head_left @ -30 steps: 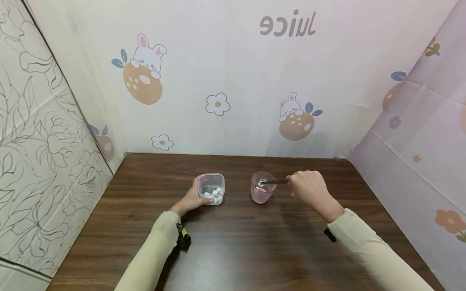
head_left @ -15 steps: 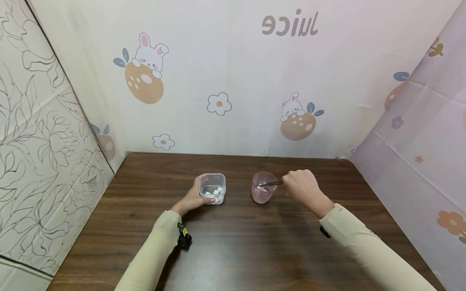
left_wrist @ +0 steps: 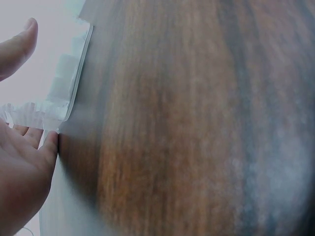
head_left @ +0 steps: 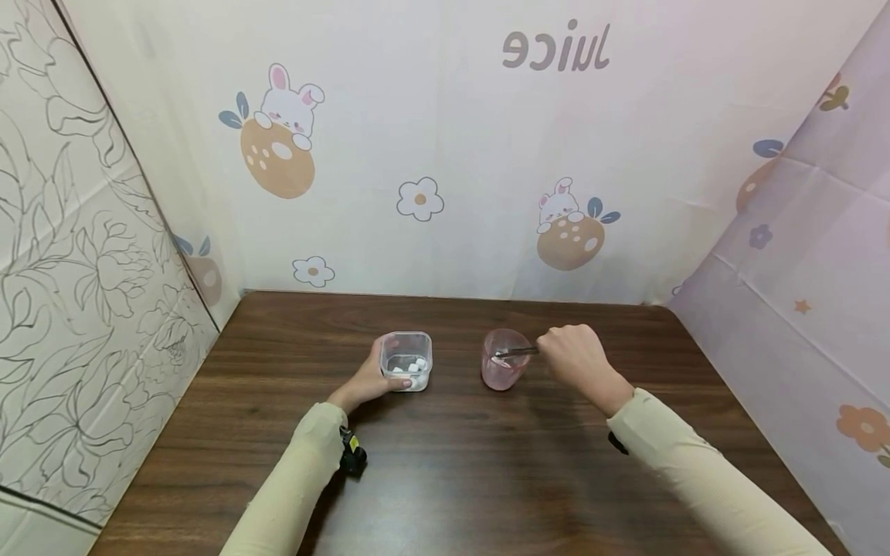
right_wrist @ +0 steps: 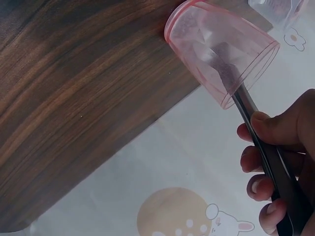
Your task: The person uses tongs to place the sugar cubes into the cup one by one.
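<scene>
Table (head_left: 445, 486): two hands (head_left: 367, 378) (head_left: 575, 357), one tub (head_left: 406, 346), one utensil (head_left: 521, 351) reaching into one cup (head_left: 501, 378).

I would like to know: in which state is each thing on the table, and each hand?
Clear container: upright, open-topped
White pieces: lying inside the container
Pink cup: upright, open-topped, contents unclear
Dark utensil: slanted, tip inside the cup
Left hand: gripping the container
Right hand: gripping the utensil

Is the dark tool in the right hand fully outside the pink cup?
No, the far end of the dark tool in the right hand reaches inside the pink cup.
</scene>
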`<act>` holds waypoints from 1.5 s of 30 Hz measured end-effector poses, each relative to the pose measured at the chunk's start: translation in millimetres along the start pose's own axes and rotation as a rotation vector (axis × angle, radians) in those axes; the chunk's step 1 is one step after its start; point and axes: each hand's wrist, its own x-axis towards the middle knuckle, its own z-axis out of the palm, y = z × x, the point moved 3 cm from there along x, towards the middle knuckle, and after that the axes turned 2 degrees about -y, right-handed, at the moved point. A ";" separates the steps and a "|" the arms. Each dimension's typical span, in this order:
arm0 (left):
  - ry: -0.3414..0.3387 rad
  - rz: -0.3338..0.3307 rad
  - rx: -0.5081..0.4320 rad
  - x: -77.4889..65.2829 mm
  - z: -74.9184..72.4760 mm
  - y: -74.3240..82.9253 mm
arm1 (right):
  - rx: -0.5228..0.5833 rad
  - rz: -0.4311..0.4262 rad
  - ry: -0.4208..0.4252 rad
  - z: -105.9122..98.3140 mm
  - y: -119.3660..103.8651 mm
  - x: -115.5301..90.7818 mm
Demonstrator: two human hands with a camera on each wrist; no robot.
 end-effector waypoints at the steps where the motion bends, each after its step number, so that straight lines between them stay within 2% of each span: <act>1: -0.003 0.002 -0.006 -2.2 0.1 4.6 | 0.001 0.002 -0.002 0.0 0.1 -0.4; 5: -0.013 0.014 -0.028 -10.0 0.3 22.1 | 0.006 0.016 -0.018 0.3 1.7 -2.0; 7: -0.011 0.020 -0.027 -10.9 0.4 24.3 | 0.008 0.024 -0.024 0.3 2.8 -2.6; 9: -0.001 0.022 -0.024 -9.2 0.5 20.2 | 0.011 0.032 -0.028 -0.3 3.9 -3.1; 15: 0.024 0.023 0.002 1.6 1.2 -5.7 | 0.021 0.037 -0.017 -7.8 4.4 -4.1; 24: 0.031 0.016 -0.001 3.3 2.1 -10.4 | 0.047 0.041 0.050 -30.2 3.7 -1.4; 28: 0.033 0.035 0.004 2.8 2.2 -9.3 | 0.059 0.053 0.078 -36.0 5.3 2.1; 35: 0.024 0.018 -0.001 1.8 1.9 -5.2 | 0.073 0.059 0.069 -37.4 1.9 10.4; 42: -0.001 0.044 -0.020 -8.0 0.9 20.2 | 0.064 0.029 0.090 -41.0 -12.2 24.5; 45: 0.001 0.042 -0.014 -5.2 1.4 13.1 | 0.062 0.022 0.090 -42.8 -18.8 30.2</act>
